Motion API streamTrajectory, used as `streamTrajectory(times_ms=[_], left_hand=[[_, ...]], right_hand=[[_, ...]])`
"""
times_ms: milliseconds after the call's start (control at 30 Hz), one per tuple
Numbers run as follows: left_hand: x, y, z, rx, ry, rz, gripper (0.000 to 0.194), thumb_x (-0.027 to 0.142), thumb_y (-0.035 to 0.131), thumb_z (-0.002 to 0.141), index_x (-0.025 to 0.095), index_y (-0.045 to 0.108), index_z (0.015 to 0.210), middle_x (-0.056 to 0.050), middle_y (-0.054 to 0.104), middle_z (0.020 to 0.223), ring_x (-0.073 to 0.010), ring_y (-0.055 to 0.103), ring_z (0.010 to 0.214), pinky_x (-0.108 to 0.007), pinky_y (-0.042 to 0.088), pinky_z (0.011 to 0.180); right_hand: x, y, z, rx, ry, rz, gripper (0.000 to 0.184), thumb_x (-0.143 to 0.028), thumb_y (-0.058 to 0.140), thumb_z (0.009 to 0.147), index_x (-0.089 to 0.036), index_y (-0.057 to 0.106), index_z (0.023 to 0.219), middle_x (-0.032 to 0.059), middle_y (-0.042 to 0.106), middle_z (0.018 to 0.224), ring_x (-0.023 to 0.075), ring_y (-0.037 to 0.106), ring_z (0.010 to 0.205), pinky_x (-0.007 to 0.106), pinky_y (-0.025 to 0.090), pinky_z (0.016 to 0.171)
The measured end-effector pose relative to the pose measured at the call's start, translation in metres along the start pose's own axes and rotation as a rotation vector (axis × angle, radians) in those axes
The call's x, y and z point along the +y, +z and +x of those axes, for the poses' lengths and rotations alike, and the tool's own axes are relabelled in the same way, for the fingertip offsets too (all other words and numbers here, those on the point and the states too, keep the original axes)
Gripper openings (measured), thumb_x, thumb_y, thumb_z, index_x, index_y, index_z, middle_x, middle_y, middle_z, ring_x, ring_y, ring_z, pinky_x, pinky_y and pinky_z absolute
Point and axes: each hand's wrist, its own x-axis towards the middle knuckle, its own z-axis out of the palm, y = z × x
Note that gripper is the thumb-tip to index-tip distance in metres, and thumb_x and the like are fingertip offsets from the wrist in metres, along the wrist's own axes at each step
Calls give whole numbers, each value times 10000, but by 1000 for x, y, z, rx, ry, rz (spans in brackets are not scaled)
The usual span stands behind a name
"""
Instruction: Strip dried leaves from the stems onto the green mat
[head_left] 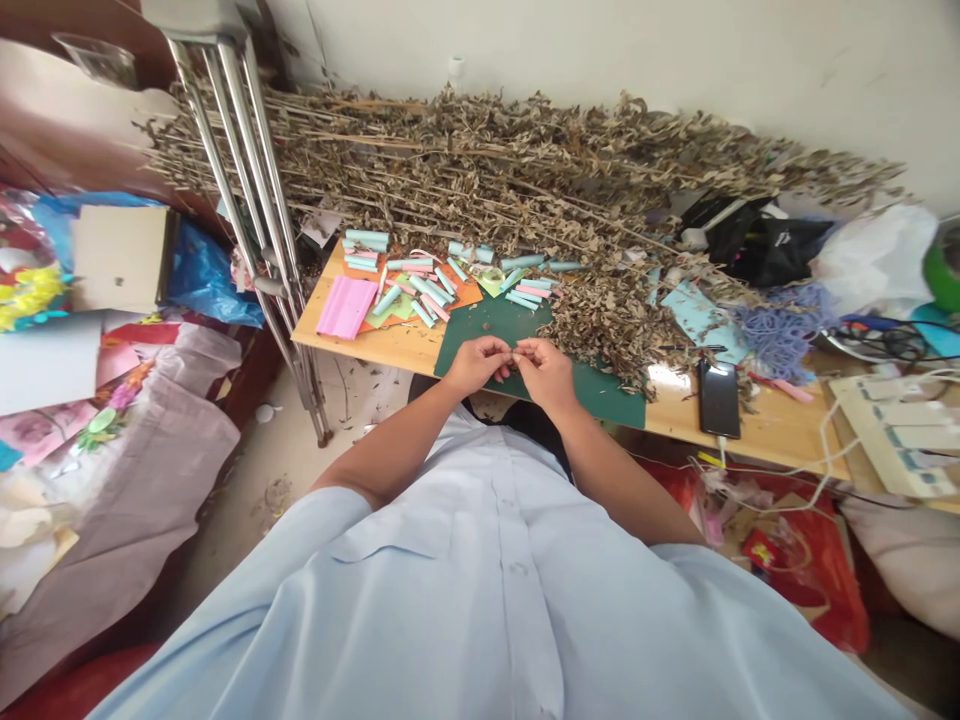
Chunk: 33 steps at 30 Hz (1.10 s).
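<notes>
My left hand (475, 363) and my right hand (547, 372) meet over the near edge of a dark green cutting mat (517, 330) on a wooden table (390, 347). Both hands have their fingers pinched together around something small between them that I cannot make out. Beyond the mat lie several rolled paper tubes (427, 285) in light blue and pink, on coloured paper sheets. A folded pink sheet (346, 307) lies at the left of the table.
A big pile of dried leafy branches (525, 170) covers the back of the table. A black phone (718, 397) lies right of the mat, with a power strip (892, 430) and cables further right. Metal crutches (247, 180) lean at the table's left; clutter and bags lie left.
</notes>
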Motion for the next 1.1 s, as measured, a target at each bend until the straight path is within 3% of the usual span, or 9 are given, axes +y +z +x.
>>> streamTrajectory(times_ms=[500, 667, 800, 933, 1100], left_hand=[[-7, 0, 3, -2, 7, -45, 274, 361, 716, 849, 103, 641, 904, -45, 689, 692, -147, 696, 618, -216, 530, 511], [-9, 0, 4, 1, -16, -59, 326, 348, 725, 836, 99, 637, 1027, -45, 700, 719, -156, 706, 633, -221, 534, 508], [-7, -1, 4, -19, -15, -48, 268, 336, 715, 837, 97, 652, 941, -45, 693, 704, -157, 703, 629, -229, 542, 510], [-1, -1, 3, -21, -43, -36, 245, 326, 714, 836, 101, 641, 899, -38, 686, 657, -140, 683, 577, -229, 546, 516], [2, -1, 2, -7, -59, -91, 262, 334, 728, 824, 100, 630, 890, -51, 693, 670, -159, 701, 602, -253, 567, 543]], right_hand=[[-5, -2, -2, 6, -121, -129, 168, -295, 635, 866, -234, 696, 1011, 49, 768, 935, 213, 740, 835, 379, 607, 824], [-8, -8, 1, -40, -208, -213, 182, -257, 608, 880, -239, 680, 1046, 51, 772, 970, 213, 744, 866, 371, 601, 839], [-8, -10, 2, -79, -239, -284, 207, -221, 605, 859, -239, 674, 1053, 57, 770, 975, 223, 741, 876, 382, 591, 856], [-4, -6, 3, -55, -115, -190, 220, -248, 638, 823, -234, 668, 1041, 51, 765, 932, 217, 737, 845, 388, 594, 843], [2, 4, 7, 18, 214, 211, 276, -355, 727, 730, -209, 646, 950, 35, 747, 842, 188, 706, 707, 369, 609, 719]])
